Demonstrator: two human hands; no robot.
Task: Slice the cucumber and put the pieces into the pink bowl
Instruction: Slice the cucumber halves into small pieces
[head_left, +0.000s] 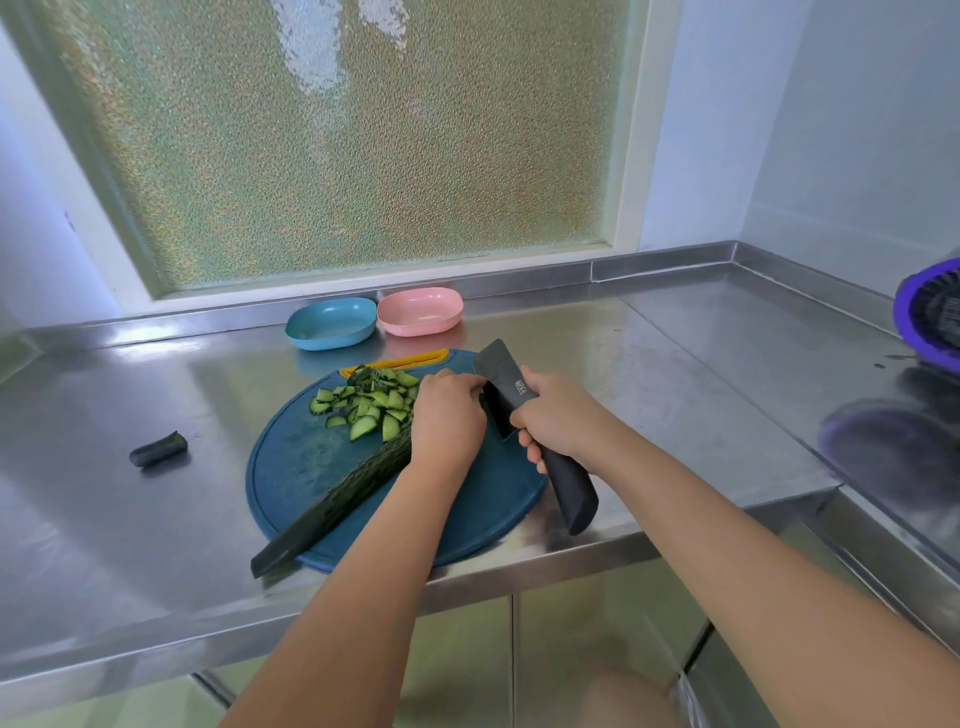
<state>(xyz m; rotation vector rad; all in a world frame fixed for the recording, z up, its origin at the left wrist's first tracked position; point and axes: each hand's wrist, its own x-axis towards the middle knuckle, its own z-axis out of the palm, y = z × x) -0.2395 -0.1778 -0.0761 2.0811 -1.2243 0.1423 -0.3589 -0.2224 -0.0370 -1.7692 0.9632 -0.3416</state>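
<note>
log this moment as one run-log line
phase: slicing | left hand: holds cucumber on cutting board | right hand: grips knife | slices: piled on cutting board | pink bowl: empty

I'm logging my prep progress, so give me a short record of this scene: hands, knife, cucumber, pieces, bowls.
left hand: holds the cucumber at its cut end
right hand: grips the knife, blade beside the left fingers
cucumber: uncut length lies diagonally on the cutting board
cut pieces: piled on the board's far side
pink bowl: empty, behind the board
blue bowl: empty, left of the pink one
end piece: on the counter, left of the board
</note>
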